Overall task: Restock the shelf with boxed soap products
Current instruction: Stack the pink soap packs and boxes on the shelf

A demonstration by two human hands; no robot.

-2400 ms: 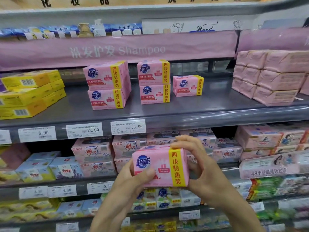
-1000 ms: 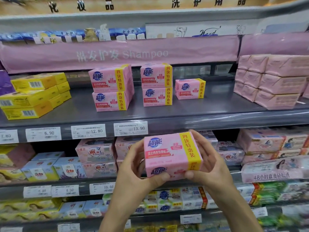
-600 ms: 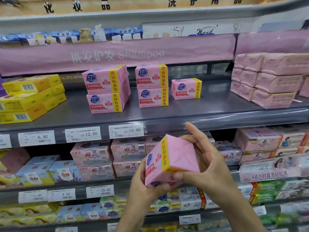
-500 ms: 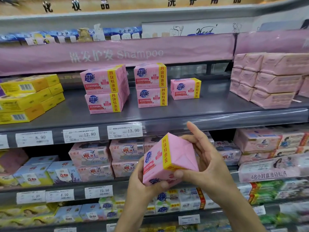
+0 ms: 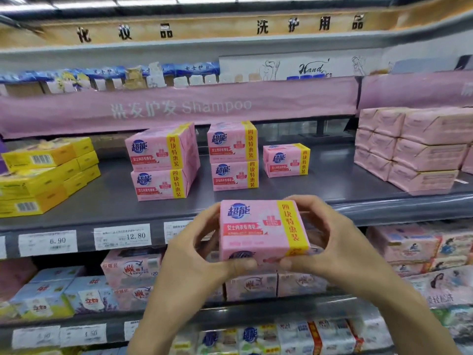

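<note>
I hold a pink soap box point(image 5: 261, 230) with a yellow band and blue logo, its printed face toward me, in front of the grey shelf's front edge point(image 5: 384, 208). My left hand point(image 5: 194, 254) grips its left side and my right hand point(image 5: 330, 242) grips its right side. On the shelf behind stand matching pink boxes: a stack of two at the left point(image 5: 161, 162), a stack of two in the middle point(image 5: 234, 156), and a single box point(image 5: 286, 160) to their right.
Yellow boxes point(image 5: 43, 175) are stacked at the shelf's left end and plain pink wrapped packs point(image 5: 419, 147) at its right end. Price tags point(image 5: 122, 237) line the shelf edge. Lower shelves hold several other soap packs point(image 5: 130, 270). A pink Shampoo banner point(image 5: 179, 106) hangs above.
The box was turned edge-on half a second ago; now its printed face is toward me again and it sits higher, level with the shelf edge. Both hands still hold it.
</note>
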